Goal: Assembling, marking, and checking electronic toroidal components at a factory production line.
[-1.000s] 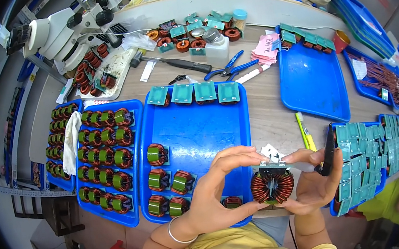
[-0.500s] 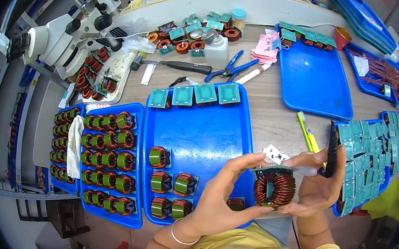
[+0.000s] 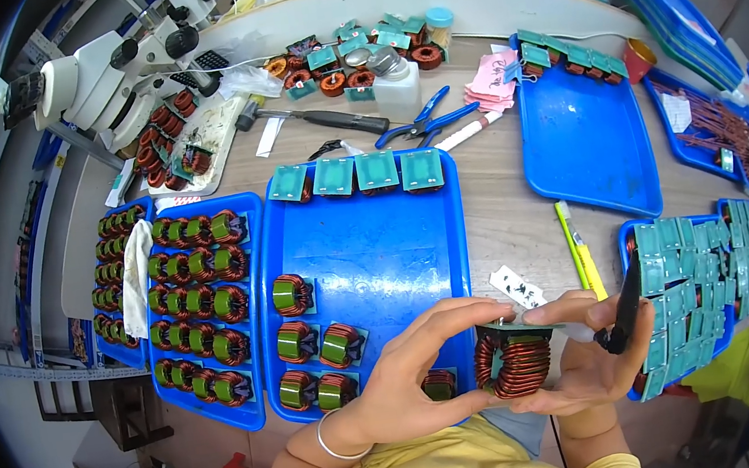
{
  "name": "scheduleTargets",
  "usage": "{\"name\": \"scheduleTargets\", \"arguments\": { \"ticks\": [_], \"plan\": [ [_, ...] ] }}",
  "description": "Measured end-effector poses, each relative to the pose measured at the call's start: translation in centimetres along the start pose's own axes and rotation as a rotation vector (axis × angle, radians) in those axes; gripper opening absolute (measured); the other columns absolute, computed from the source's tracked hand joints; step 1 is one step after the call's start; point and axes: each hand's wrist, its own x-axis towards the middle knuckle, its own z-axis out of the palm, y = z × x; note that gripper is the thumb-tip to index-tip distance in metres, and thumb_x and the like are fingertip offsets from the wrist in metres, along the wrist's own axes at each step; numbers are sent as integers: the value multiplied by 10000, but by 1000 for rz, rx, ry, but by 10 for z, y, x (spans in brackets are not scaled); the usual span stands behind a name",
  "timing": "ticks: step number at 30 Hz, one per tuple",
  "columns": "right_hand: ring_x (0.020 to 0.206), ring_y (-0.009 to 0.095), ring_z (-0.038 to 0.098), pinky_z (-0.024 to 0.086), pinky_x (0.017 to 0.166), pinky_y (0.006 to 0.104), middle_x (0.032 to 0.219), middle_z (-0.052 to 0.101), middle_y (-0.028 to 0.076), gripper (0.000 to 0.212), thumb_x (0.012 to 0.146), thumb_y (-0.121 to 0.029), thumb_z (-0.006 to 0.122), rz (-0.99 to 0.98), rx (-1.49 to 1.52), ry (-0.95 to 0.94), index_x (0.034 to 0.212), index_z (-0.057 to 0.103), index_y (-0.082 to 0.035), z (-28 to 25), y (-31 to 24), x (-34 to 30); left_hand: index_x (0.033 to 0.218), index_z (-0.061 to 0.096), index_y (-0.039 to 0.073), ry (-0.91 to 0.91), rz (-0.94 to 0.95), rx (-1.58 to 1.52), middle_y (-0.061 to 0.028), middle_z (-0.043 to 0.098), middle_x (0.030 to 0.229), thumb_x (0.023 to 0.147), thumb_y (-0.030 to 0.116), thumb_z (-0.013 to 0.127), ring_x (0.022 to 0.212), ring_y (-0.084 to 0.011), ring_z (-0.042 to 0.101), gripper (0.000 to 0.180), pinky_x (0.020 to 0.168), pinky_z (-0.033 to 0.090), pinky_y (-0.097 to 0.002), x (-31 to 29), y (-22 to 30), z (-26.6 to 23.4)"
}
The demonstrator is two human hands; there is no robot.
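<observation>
Between my two hands a toroidal coil point(image 3: 522, 367) wound with copper wire stands upright, its green board point(image 3: 516, 324) on top. My left hand point(image 3: 401, 376) pinches it from the left, the fingers at the board and the thumb under the windings. My right hand point(image 3: 585, 348) steadies it from below and the right. Those same right-hand fingers also hold a black tool point(image 3: 625, 308) with a whitish translucent tip point(image 3: 577, 332) pointing at the board; its kind is not clear. Behind my hands lies a blue tray point(image 3: 365, 235) with green-topped coils along its front left and board-up coils point(image 3: 333, 176) along its back edge.
On the left, blue trays point(image 3: 249, 240) hold rows of coils. Blue-handled pliers point(image 3: 428, 122), a hammer point(image 3: 323, 120) and a yellow marker point(image 3: 580, 251) lie on the table. To the right are trays of green boards point(image 3: 673, 305). Another person's yellow-green clothing point(image 3: 737, 372) shows at lower right.
The coil has turned slightly between my hands, showing more of its outer windings. The black tool leans further over to the right. The whole view has shifted a little.
</observation>
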Motion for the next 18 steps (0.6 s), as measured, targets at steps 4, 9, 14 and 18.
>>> {"name": "scheduleTargets", "arguments": {
  "ticks": [4, 9, 14, 18],
  "plan": [
    [779, 251, 607, 464, 627, 350, 1108, 369, 94, 1201, 520, -435, 836, 12, 20, 3, 1399, 113, -51, 1, 1, 0, 1210, 433, -18, 6, -32, -35, -154, 466, 1186, 612, -54, 738, 1145, -258, 457, 672, 991, 343, -394, -2, -1, 1],
    [765, 240, 611, 466, 653, 341, 1108, 454, 143, 1206, 517, -516, 802, 79, -39, 48, 1377, 145, 17, 1, 1, -3, 1216, 413, -15, 2, -76, -88, -147, 466, 1195, 606, -21, 774, 1150, -242, 451, 709, 996, 341, -388, -3, -1, 2],
    [770, 229, 607, 463, 668, 333, 1079, 500, 165, 1206, 513, -516, 804, 108, -60, 68, 1371, 155, 27, 1, 3, -9, 1224, 400, -14, 11, -103, -129, -152, 453, 1221, 604, -36, 768, 1168, -239, 437, 721, 1000, 339, -389, -2, -3, 4],
    [761, 214, 597, 453, 678, 311, 921, 576, 155, 1182, 516, -490, 813, 122, -91, 16, 1369, 171, 17, -2, 2, -4, 1222, 394, -10, 37, -118, -173, -151, 454, 1219, 605, -58, 752, 1169, -239, 437, 714, 1003, 336, -390, -2, -4, 7]
  ]
}}
